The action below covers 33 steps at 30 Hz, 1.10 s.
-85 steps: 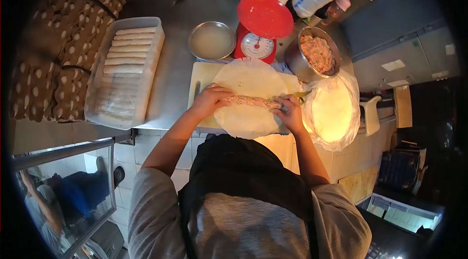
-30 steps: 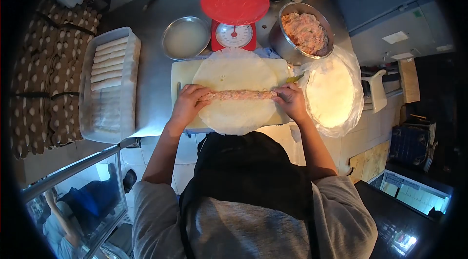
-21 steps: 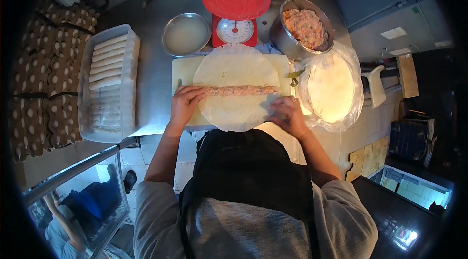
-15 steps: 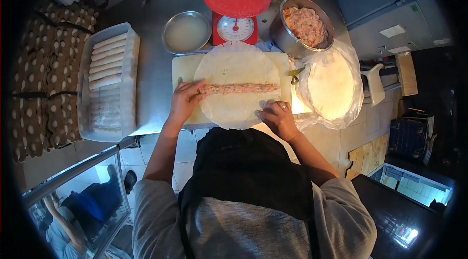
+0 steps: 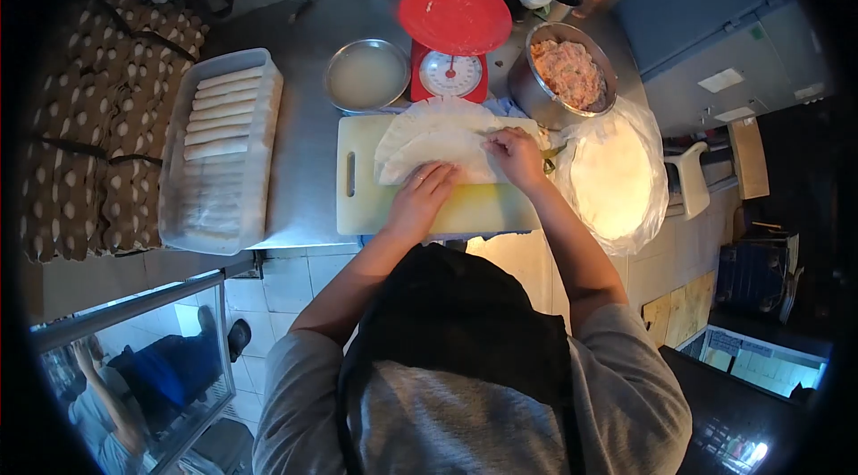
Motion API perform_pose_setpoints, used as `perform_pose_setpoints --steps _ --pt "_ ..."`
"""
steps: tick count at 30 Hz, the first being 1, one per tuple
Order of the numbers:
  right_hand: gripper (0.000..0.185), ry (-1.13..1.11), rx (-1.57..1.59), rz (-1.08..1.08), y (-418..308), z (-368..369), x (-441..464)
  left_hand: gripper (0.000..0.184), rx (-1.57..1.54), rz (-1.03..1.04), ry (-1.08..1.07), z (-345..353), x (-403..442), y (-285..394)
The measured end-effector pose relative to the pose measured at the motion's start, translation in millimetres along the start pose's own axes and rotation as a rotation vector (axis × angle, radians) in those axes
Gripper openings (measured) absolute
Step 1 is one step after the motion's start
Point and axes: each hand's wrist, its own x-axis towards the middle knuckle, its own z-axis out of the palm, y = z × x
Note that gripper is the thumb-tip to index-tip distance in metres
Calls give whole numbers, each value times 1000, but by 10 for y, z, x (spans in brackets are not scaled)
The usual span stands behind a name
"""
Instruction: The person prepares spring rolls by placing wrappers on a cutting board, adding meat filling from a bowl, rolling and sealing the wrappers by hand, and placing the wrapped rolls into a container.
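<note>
A round spring roll wrapper (image 5: 433, 140) lies on the pale cutting board (image 5: 362, 207), its near half folded up over the far half. The strip of minced filling is hidden under the fold. My left hand (image 5: 420, 202) rests on the folded edge at the front, its fingers stretched out on the wrapper. At the right end, my right hand (image 5: 517, 158) is closed, with thumb and fingertips gripping the edge of the folded flap. To the right is a stack of wrappers (image 5: 612, 180) in clear plastic.
A plastic tub (image 5: 268, 162) of finished rolls (image 5: 219, 122) stands left. Behind the board are a bowl of cloudy liquid (image 5: 366, 73), a red scale (image 5: 451, 73) and a steel pot (image 5: 541, 95) of minced filling (image 5: 569, 73). Egg trays (image 5: 98, 117) line the far left.
The wrapper's near side has been folded away from me over the filling strip. My left hand moved right to the front fold; my right hand moved up to the right end. The camera view shifted.
</note>
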Motion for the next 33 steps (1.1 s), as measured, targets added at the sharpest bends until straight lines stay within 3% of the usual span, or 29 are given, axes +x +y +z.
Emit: perform_pose_setpoints --steps 4,7,16,22,28,33 --pt "19 37 -380 -106 -93 -38 -42 47 53 -40 -110 140 -22 -117" --pt "26 -244 -190 -295 -253 -120 -126 47 36 -106 -154 133 7 -130" --pt "25 -283 -194 -206 -485 -28 -389 38 -32 -219 -279 141 85 -126" --pt "27 -317 -127 -221 -487 -43 -309 35 -101 -175 -187 34 7 -245" --pt "37 -376 217 -62 -683 340 -126 32 -204 -229 -304 -333 -43 -623" --pt "32 -370 84 -49 -743 404 -155 31 -221 -279 -289 -332 -114 -564"
